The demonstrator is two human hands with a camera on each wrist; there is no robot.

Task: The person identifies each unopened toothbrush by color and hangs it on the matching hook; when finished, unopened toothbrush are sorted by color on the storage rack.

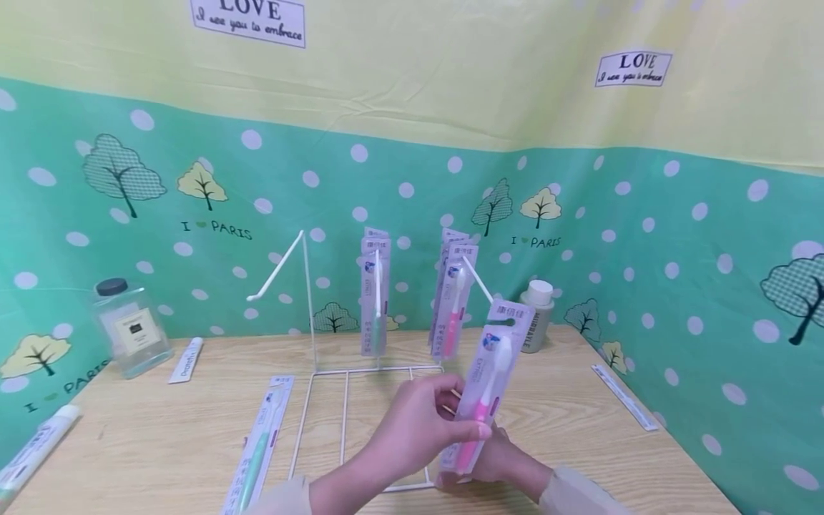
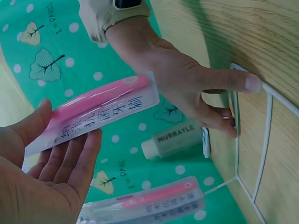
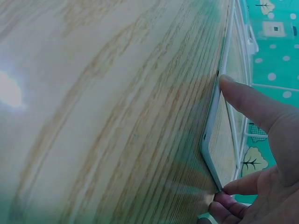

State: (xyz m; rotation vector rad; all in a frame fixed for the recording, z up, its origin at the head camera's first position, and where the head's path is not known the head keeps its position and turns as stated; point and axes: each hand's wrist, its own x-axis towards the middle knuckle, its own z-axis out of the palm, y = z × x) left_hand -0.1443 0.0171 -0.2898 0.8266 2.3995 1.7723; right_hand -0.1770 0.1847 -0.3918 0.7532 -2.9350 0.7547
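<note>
My left hand (image 1: 415,422) pinches a packaged pink toothbrush (image 1: 508,315), thumb in front and fingers behind, tilted in front of the rack's right hook. Partly hidden behind that package, my right hand (image 1: 508,458) grips the near right corner of the white wire display rack (image 1: 312,422). In the right wrist view its thumb (image 3: 247,100) lies on one base bar and its fingers touch the other. Packaged toothbrushes hang on two hooks: green ones (image 1: 375,300) in the middle, pink ones (image 1: 454,307) on the right. The left hook (image 1: 277,266) is bare.
A packaged green toothbrush (image 1: 260,443) lies left of the rack. Further left are a glass bottle (image 1: 131,329), a small tube (image 1: 187,360) and a larger tube (image 1: 38,447). A grey bottle (image 1: 537,315) and a flat narrow package (image 1: 624,397) sit on the right.
</note>
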